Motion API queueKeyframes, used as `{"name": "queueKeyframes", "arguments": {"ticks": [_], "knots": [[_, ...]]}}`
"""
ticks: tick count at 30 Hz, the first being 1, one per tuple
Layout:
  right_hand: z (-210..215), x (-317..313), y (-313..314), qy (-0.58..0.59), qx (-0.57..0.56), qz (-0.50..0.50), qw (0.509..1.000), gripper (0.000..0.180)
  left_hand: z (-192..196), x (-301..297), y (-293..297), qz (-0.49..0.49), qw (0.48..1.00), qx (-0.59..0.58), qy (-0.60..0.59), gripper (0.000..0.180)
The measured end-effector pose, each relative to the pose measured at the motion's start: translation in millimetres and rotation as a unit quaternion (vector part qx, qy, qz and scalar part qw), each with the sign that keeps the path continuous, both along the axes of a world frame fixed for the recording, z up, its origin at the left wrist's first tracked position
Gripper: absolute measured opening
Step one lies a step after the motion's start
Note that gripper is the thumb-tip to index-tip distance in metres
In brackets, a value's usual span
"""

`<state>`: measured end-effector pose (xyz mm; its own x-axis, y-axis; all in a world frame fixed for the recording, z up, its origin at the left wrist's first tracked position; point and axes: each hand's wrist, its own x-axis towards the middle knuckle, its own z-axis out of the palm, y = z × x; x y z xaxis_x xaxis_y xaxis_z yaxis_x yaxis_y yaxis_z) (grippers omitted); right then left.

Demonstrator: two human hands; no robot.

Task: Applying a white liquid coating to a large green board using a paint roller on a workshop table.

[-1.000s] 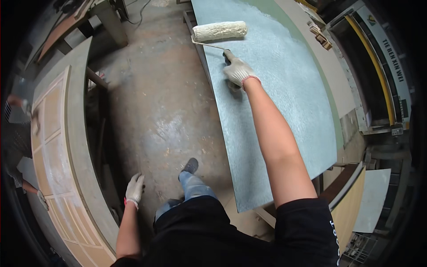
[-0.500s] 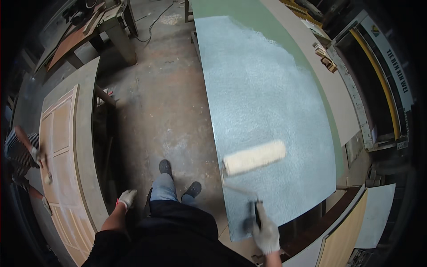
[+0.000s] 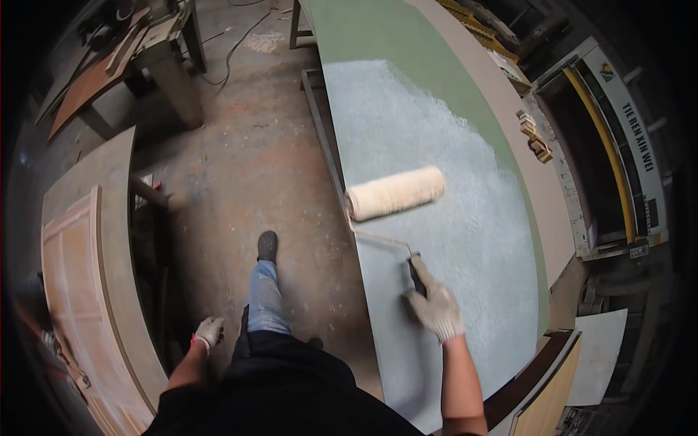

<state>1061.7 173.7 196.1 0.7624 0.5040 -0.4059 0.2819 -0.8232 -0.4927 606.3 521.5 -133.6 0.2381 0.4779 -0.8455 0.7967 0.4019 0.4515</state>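
My right hand, in a white knitted glove, is closed round the dark handle of a paint roller. The roller's fluffy cream sleeve lies across a large panel, its left end at the panel's left edge. Wet-looking pale blue-grey coating covers the near and middle part of the panel; the far end and a strip along the right stay green. My left hand, gloved too, hangs beside my left leg over the floor, fingers loosely bent and apart, holding nothing.
On the left a workbench carries a wooden panelled door, with another person's arm at its far side. A cluttered wooden table stands farther off. Small wood blocks lie on a beige board. At right stands a machine; boards lean below it.
The roller and my right hand have moved forward, farther up the panel. My body has stepped forward too, with one foot ahead. My left hand still hangs at my side.
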Motion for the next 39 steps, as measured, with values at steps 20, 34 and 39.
{"name": "queueKeyframes", "arguments": {"ticks": [20,34,39], "knots": [[32.5,120.5,135.3,-0.063,-0.055,-0.050,0.995,0.066,74.6,320.8,246.8,-0.104,0.989,0.029,-0.097,0.054],[18.9,52.8,106.6,-0.110,-0.114,-0.250,0.955,0.050,7.7,357.8,283.3,-0.285,0.957,-0.032,0.048,0.043],[-12.9,264.5,239.9,-0.066,-0.053,-0.241,0.967,0.056,47.8,445.7,306.5,-0.339,0.939,0.044,-0.029,0.038]]}}
